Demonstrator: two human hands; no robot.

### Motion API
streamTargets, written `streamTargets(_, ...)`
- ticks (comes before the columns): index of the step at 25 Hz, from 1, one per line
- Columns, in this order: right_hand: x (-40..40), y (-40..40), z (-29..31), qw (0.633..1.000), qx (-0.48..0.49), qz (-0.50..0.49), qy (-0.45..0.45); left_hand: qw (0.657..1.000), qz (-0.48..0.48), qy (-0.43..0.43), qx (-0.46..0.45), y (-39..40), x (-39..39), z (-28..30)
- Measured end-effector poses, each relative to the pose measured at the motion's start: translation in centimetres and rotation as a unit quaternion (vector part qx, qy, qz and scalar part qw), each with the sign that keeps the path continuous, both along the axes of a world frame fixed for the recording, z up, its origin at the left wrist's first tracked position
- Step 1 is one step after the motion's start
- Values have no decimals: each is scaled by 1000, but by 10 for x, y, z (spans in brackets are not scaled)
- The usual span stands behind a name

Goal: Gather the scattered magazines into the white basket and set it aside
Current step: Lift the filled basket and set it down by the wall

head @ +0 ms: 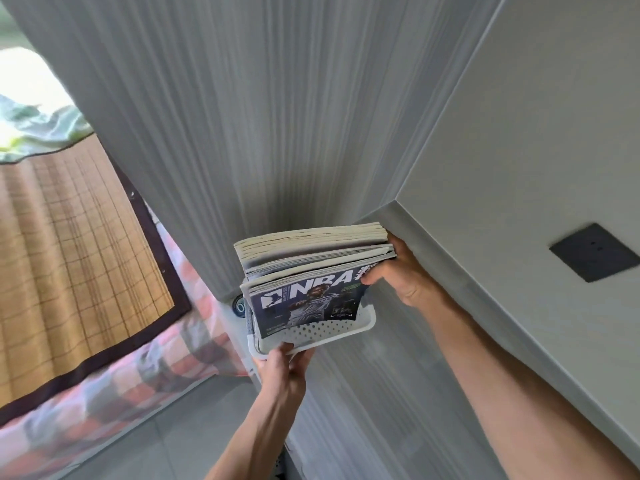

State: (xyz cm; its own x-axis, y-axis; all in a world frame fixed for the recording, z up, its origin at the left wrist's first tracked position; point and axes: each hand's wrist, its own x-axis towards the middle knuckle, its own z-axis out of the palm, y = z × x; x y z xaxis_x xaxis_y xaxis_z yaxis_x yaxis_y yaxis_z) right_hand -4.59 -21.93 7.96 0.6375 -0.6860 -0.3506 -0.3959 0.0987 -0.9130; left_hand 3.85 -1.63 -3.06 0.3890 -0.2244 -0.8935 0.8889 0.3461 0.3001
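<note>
A white perforated basket is held up in the air near a grey wall corner. Several magazines stand upright in it, the front one dark blue with "NBA" on its cover. My left hand grips the basket's near rim from below. My right hand holds the right edge of the magazine stack, thumb on the front cover.
A bed with a bamboo mat, a checked sheet and a crumpled green cloth lies to the left. A grey striped wall is ahead. A white wall on the right carries a dark socket plate. A grey floor shows below.
</note>
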Motion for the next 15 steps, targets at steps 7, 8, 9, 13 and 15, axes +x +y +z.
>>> streamTargets(7, 69, -24, 5, 1000, 8, 22, 4, 994, 94, 45, -26, -25, 33, -3)
streamTargets(8, 75, -26, 4, 1000, 5, 22, 14, 993, 99, 54, -27, -26, 33, -5)
streamTargets(9, 79, -29, 4, 999, -5, 28, 31, 992, 104, 66, -35, -27, 33, -8)
streamTargets(13, 86, -29, 3, 988, -118, 29, 98, 989, 123, 63, -57, -37, 33, -10)
streamTargets(15, 87, -27, 3, 990, -118, 18, 80, 997, 66, 32, -30, -28, 29, -5)
